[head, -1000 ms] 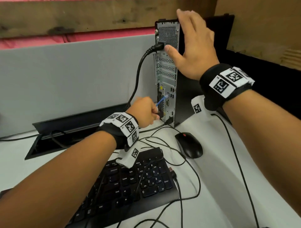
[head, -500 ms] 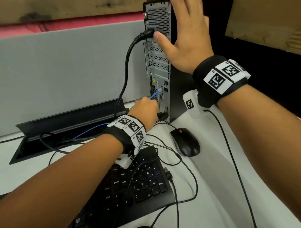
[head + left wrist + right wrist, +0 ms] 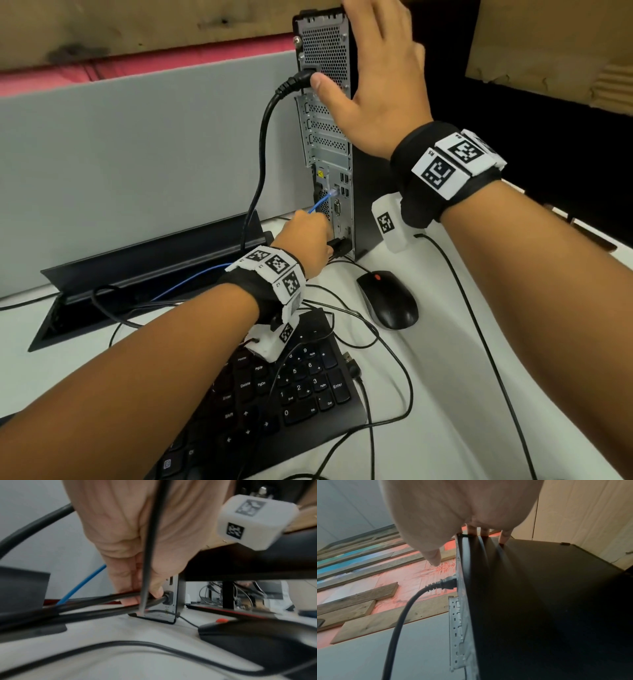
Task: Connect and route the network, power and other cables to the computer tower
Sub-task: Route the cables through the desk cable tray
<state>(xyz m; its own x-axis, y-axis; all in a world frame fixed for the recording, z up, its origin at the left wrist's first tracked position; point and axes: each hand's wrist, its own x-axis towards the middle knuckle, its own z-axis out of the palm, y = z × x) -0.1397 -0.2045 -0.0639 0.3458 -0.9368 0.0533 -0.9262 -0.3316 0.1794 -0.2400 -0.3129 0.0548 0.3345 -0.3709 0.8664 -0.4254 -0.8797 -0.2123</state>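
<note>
Tower (image 3: 334, 154): upright on the desk (image 3: 428, 394), rear panel facing the camera.
Right hand (image 3: 380, 85): flat, fingers spread on the tower's side; right wrist view shows fingertips (image 3: 504, 536) at the top edge.
Left hand (image 3: 306, 240): at the tower's base; left wrist view alone shows fingers pinching a black plug (image 3: 167, 597) at a low port.
Power cable (image 3: 263, 137): plugged in high on the tower.
Blue cable (image 3: 323, 202): in a mid-panel port.
Mouse (image 3: 388, 299): beside the tower's base.

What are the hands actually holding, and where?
Left hand pinches a black cable just behind its plug at the tower; right hand holds nothing, resting flat on it.
</note>
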